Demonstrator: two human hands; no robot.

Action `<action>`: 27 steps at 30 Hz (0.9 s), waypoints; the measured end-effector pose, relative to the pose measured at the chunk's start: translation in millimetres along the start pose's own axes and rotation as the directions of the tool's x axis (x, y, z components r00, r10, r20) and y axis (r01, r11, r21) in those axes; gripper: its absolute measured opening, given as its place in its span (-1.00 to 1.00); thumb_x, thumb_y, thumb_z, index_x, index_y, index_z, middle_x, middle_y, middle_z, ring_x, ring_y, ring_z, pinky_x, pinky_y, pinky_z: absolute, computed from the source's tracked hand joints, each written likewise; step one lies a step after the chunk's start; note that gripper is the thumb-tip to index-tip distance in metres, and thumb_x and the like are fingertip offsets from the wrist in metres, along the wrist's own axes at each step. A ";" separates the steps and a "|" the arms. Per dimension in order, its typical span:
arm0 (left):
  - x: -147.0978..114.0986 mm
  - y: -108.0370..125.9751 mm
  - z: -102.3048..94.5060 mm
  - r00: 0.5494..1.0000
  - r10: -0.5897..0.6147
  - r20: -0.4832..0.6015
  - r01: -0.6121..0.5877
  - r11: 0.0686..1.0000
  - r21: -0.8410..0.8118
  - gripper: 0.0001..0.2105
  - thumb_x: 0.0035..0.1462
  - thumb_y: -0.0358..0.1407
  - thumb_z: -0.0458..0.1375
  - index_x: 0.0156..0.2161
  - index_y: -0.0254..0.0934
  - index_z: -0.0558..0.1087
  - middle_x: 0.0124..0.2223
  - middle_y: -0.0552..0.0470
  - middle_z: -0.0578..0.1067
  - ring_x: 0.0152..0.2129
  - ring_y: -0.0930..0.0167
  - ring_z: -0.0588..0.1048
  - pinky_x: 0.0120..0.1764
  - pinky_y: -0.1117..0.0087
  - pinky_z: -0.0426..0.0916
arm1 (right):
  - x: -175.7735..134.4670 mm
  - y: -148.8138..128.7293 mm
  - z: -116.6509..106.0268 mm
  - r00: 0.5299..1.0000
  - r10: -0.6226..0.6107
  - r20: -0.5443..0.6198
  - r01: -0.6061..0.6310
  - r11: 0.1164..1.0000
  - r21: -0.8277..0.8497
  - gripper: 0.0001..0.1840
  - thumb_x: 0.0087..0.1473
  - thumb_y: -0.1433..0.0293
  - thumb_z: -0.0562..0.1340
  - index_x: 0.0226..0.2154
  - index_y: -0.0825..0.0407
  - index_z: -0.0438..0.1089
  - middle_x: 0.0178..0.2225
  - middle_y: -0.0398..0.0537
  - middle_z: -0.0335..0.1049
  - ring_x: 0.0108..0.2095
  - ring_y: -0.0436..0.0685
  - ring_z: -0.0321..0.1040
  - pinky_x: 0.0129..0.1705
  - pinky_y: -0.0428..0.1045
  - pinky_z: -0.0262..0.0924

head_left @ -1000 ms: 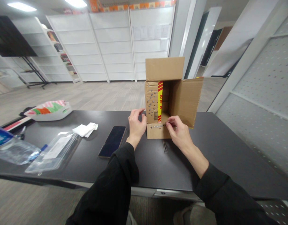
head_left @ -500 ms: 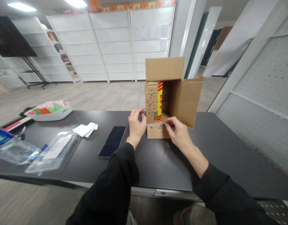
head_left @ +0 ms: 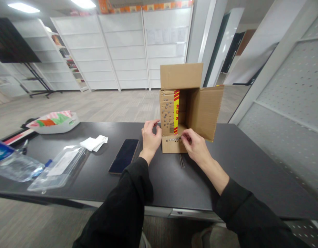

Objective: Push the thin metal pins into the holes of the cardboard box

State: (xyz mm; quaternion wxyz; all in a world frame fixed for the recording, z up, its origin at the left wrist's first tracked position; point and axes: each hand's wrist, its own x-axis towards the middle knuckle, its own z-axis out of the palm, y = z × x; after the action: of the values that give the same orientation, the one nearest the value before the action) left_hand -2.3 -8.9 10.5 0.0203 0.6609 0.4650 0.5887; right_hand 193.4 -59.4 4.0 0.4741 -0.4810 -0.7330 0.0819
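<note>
An opened cardboard box (head_left: 193,103) stands on the dark table with its flaps spread. Round metal heads stud its left front flap (head_left: 167,113), and several more run in a row across the lower front flap (head_left: 171,146). At the right end of that row, my right hand (head_left: 195,143) is closed in a pinch; whatever its fingertips hold is too small to make out. My left hand (head_left: 151,137) rests by the box's left side, thumb and fingers apart, fingertips at the cardboard. Two or so thin metal nails (head_left: 182,161) lie just in front of the box.
Left of my arm lies a dark phone (head_left: 124,155). Farther left are folded white tissues (head_left: 94,142), a clear plastic pouch (head_left: 62,168), a water bottle (head_left: 16,165) and a white basket (head_left: 57,128). A perforated panel (head_left: 290,79) borders the table on the right.
My right hand shifts very slightly at the lower flap, its fingers still pinched. My left hand, the box and the nails on the table look unchanged.
</note>
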 end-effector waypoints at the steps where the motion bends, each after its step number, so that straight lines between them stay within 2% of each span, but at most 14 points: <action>1: 0.0 0.2 -0.1 1.000 -0.002 0.001 0.002 1.000 0.003 -0.74 0.14 -0.50 0.09 -0.12 -0.22 0.51 -0.16 -0.03 0.53 -0.19 0.34 0.51 -0.04 0.23 0.36 | -0.1 -0.1 0.2 1.000 -0.003 0.003 0.003 1.000 -0.002 -0.94 0.23 0.39 0.12 -0.26 -0.04 0.31 -0.30 -0.02 0.46 -0.29 0.15 0.42 -0.25 0.02 0.26; 27: -0.2 -1.0 0.1 1.000 -0.001 0.000 0.001 1.000 -0.014 -0.75 0.15 -0.50 0.09 -0.11 -0.23 0.51 -0.16 -0.03 0.53 -0.19 0.34 0.51 -0.04 0.24 0.35 | 1.7 5.6 5.4 0.997 -0.006 0.082 0.017 0.992 -0.127 -0.93 0.24 0.41 0.14 -0.21 -0.03 0.33 -0.29 -0.02 0.43 -0.32 0.14 0.35 -0.26 0.02 0.18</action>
State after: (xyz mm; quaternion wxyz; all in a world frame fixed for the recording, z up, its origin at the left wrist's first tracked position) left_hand -2.8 -8.4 9.7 0.0253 0.6603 0.4613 0.5920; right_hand 192.6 -53.4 -1.0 0.4125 -0.5023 -0.7582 0.0517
